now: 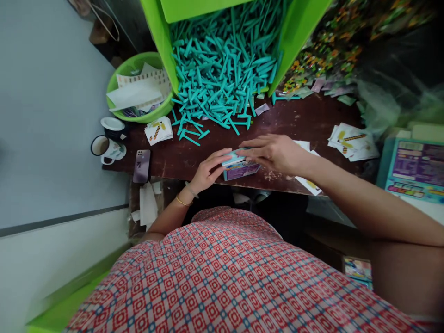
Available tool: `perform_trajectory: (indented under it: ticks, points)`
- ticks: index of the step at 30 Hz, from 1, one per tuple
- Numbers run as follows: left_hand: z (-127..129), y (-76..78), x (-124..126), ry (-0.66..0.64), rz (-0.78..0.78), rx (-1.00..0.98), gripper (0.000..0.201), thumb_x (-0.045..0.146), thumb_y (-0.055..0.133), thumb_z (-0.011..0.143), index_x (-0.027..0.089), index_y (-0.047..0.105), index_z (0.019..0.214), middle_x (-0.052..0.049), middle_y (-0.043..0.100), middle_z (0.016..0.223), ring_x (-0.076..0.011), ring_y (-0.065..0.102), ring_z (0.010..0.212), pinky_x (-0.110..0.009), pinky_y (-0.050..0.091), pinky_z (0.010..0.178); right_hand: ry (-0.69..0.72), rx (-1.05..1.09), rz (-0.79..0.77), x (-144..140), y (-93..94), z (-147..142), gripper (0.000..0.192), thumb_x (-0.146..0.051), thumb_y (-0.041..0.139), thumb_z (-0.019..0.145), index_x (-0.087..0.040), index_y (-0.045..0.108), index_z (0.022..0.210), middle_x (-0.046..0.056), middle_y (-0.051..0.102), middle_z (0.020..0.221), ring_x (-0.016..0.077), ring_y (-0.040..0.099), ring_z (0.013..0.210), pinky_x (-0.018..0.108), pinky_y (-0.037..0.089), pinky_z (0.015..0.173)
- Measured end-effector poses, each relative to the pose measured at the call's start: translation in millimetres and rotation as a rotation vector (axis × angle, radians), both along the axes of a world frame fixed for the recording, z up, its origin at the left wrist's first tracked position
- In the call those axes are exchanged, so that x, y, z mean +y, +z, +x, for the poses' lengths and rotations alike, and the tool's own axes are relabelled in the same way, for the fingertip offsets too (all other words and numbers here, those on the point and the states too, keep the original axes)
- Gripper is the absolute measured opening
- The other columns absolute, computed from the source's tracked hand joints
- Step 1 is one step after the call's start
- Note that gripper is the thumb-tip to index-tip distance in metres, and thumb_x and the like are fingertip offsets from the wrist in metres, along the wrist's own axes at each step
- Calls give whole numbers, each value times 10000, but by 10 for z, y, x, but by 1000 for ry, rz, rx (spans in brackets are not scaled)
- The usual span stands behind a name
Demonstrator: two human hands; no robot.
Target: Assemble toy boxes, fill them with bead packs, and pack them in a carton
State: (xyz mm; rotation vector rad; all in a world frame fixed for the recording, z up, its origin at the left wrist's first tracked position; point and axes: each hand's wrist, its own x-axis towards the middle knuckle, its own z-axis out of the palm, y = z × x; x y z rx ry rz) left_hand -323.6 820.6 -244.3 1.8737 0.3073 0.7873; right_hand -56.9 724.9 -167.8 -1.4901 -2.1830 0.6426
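Observation:
A small purple and light-blue cardboard box (242,173) stands near the front edge of the dark red table. My left hand (210,170) grips its left end, with the fingers over the top and the thumb low on the near side. My right hand (277,152) is closed over the right end of the top, its fingertips at the lid's edge. The fingers partly hide the top, so I cannot tell whether it is fully closed. Beyond the box lie many turquoise plastic toy hammers (222,83), spilling from a lime-green bin (294,51).
Printed cards lie in a left stack (158,131), a right stack (352,141) and beside my right forearm. A phone (142,165), an enamel mug (109,150) and a green basket (113,88) are at left. Small orange-green packets (322,55) and larger boxes (416,166) are at right.

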Motion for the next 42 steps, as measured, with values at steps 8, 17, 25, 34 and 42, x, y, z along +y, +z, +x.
perform_trajectory:
  ticks: [8,17,25,34,42]
  points:
    - [153,-531,-142,155,-77,56,741,707,780,778,220,613,1311,-213,497,1579,-354,472,1488,-568,398,1204,-74,-43,94,-204,-299,-172,442,-469,464,1079,-341,642,1463,95,639,1481,316,634,1242,554,477,1059]
    - [-601,41,-183,732,135,599,670,626,621,859,165,632,1346,-137,711,1170,-356,686,1109,-529,549,1023,-1215,-358,5,-1131,-579,1060,710,-543,513,1016,-173,419,1615,222,345,1687,401,320,1548,637,267,1234]
    - [-621,-97,64,735,363,1150,779,562,442,947,108,418,1580,-292,565,1366,-507,658,1082,-669,567,794,-1693,-663,-333,-2207,-891,1876,740,-428,425,1042,40,323,1606,327,337,1655,459,289,1529,641,215,1226]
    - [-375,-359,419,615,515,1134,730,522,392,997,27,437,1532,-318,523,1415,-500,653,1111,-658,569,833,-1587,-620,-324,-2337,-618,2103,516,-349,365,1047,-81,658,1376,242,626,1421,386,543,1292,504,427,1089]
    - [228,-413,-40,280,399,743,536,455,508,984,145,615,1408,-222,446,1583,-393,508,1445,-529,493,1149,-1471,-597,-471,-1822,-523,2742,701,-481,507,984,-98,431,1566,269,343,1645,470,315,1469,658,346,1133]
